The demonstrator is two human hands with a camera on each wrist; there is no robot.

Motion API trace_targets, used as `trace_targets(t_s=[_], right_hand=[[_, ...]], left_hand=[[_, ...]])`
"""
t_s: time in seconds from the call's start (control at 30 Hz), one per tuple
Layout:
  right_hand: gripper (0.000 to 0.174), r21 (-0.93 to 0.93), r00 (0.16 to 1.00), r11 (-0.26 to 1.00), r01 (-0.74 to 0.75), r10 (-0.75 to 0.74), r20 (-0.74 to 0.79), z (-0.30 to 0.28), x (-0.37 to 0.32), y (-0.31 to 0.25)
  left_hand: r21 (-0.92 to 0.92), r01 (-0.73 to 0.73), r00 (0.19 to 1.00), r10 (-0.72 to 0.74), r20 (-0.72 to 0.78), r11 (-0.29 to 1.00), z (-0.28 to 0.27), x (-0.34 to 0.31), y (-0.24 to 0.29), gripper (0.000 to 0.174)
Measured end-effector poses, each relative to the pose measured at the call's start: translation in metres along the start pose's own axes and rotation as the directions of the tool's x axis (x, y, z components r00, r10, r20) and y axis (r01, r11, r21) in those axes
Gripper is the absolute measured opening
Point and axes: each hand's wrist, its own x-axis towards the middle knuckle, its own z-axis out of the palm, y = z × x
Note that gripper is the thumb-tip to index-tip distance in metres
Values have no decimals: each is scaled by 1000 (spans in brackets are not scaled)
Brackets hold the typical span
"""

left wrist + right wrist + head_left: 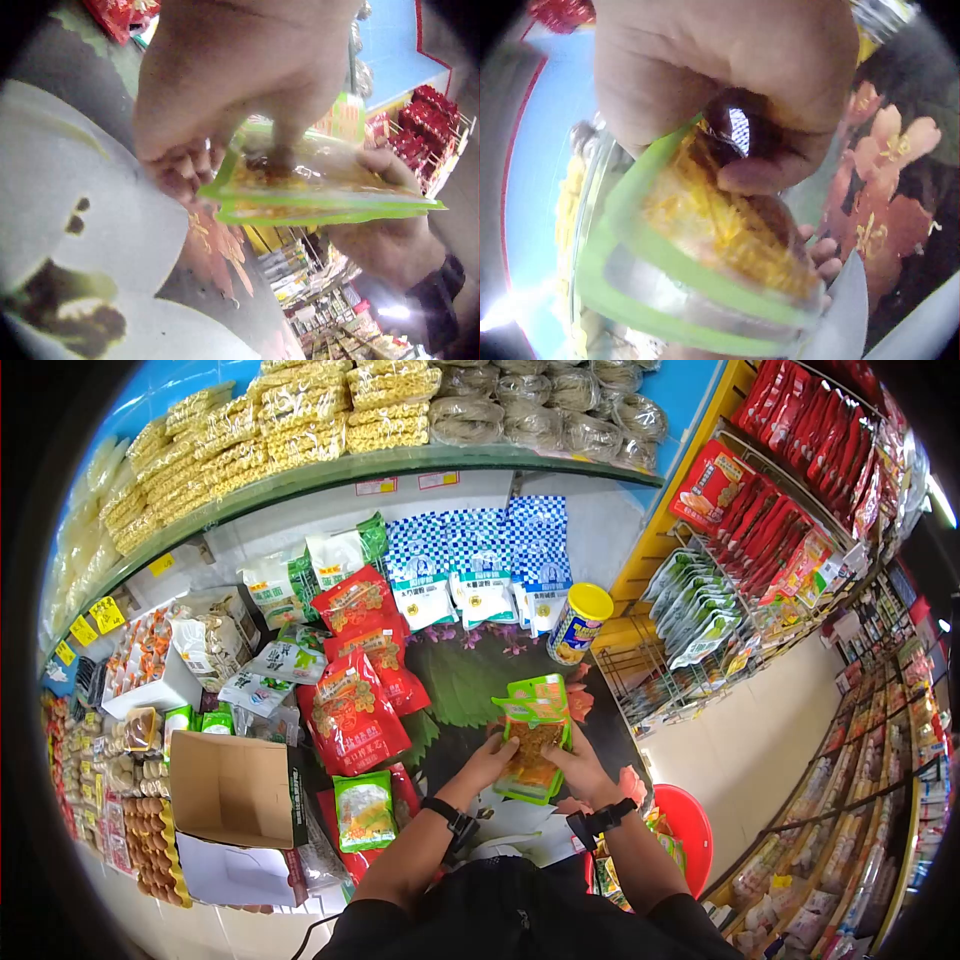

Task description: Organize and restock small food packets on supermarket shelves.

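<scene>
Your left hand (489, 762) curls round the near-left edge of a stack of green snack packets (535, 738), thumb on top and fingers tucked under, as the left wrist view shows. Your right hand (580, 768) grips the other side of the same stack, thumb pressed onto the clear window over the yellow-orange contents, fingers below. The stack hangs above the leaf-and-flower table cover (455, 680), just in front of your body, not resting on it. Holding it from both sides probably keeps the slippery packets flush and face-up. The red packets (352, 712) lie overlapped to the left of the stack, a single green packet (365, 810) sits near the open cardboard box (235, 790), and a yellow can (580, 622) stands upright behind, near the blue-and-white bags (478, 568) leaning on the back wall. Hard to make out: how many packets are in the stack (the left wrist view shows at least two edges), any print on them, and your fingertips underneath. Both wrist views are blurred and mostly filled by the hand. Box contents can't be seen.
</scene>
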Motion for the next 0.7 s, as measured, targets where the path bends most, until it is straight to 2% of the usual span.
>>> trace_targets(t_s=[0.03,0.07,0.1,0.17,0.2,0.23,0.27,0.3,0.33,0.37,0.4,0.43,0.47,0.5,0.53,0.63,0.67,0.7], right_hand=[[58,-303,996,949,84,-90,-8,8,-5,-18],[61,-578,984,802,152,-177,14,14,-10,-39],[65,-795,966,572,202,-252,64,22,-15,-61],[66,-889,980,433,153,-183,80,40,-21,-66],[65,-929,982,337,153,-153,107,46,-24,-64],[64,-958,984,239,156,-118,131,51,-27,-61],[66,-955,981,230,188,-97,169,53,-29,-52],[68,-957,979,208,202,-50,196,52,-30,-39],[72,-957,975,188,220,-4,224,52,-30,-25],[75,-956,967,169,240,43,251,51,-31,-14],[81,-952,945,224,208,205,255,57,-30,-27],[80,-897,930,323,300,112,351,53,-29,-10],[80,-824,901,410,392,10,434,43,-29,18],[79,-733,861,482,479,-98,498,43,-29,22],[76,-706,846,529,471,-43,532,41,-29,25],[73,-633,871,762,136,212,443,31,-17,12],[71,-670,895,740,65,254,367,26,-14,15],[72,-698,940,711,85,175,292,22,-13,15]], left_hand=[[195,-5,1000,10,-26,981,5,-3,12,40],[493,-120,983,173,-63,862,7,-7,25,37],[424,-235,956,286,-59,875,11,-5,22,37],[280,-459,864,497,-81,843,17,5,9,37],[207,-510,847,529,-47,835,19,15,-7,38],[0,-391,920,391,-39,920,21,5,9,39],[-203,-243,969,248,-1,949,19,-5,27,39],[-389,-79,992,112,64,918,17,-12,40,40],[-246,-57,995,76,68,968,3,-3,14,37],[-299,-28,999,40,33,954,-9,6,-11,35],[-351,-2,1000,1,-2,936,-19,8,-24,33],[-404,22,999,-40,-36,914,-28,4,-29,32],[-484,78,995,-99,-18,871,-43,1,-32,33],[-561,131,988,-155,5,818,-54,-1,-30,35],[-682,77,984,-166,-66,727,-52,-3,-30,41],[-621,86,962,-227,-152,779,-55,-12,-11,43],[-610,63,982,-157,-102,790,-58,-12,-18,46],[-578,69,975,-179,-135,813,-56,-16,-14,43]])
